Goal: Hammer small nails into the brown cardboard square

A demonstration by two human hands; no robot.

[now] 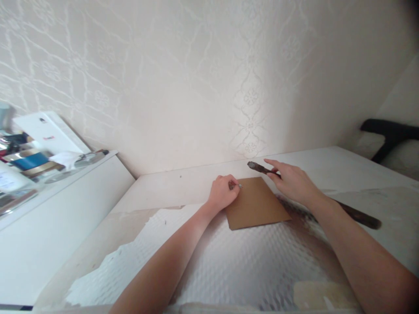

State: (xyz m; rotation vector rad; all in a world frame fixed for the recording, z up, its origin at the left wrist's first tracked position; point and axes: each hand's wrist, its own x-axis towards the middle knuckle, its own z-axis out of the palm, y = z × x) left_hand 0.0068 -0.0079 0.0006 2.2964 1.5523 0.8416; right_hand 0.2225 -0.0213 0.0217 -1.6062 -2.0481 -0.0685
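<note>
My left hand [225, 192] rests at the far left corner of a flat brown board [258, 207]. Its fingertips pinch a small shiny metal piece [240, 186], which looks like a nail, against the board; more small dark bits show within the curled fingers. In my right hand [291, 181] is a dark, worn hammer [358, 213], raised over the board's right side. Its grey-tipped end points left toward my left hand, while the long handle runs back under my forearm. The index finger is stretched out, and the other fingers are partly hidden.
Under the board lies white, dimpled sheeting [245, 266] on a pale worn tabletop [157, 187]. Left of it stands a higher white cabinet [72, 213] crowded with a white box [52, 131], a blue tape roll [31, 161] and other items. A black chair part [389, 133] is at right; a patterned wall stands behind.
</note>
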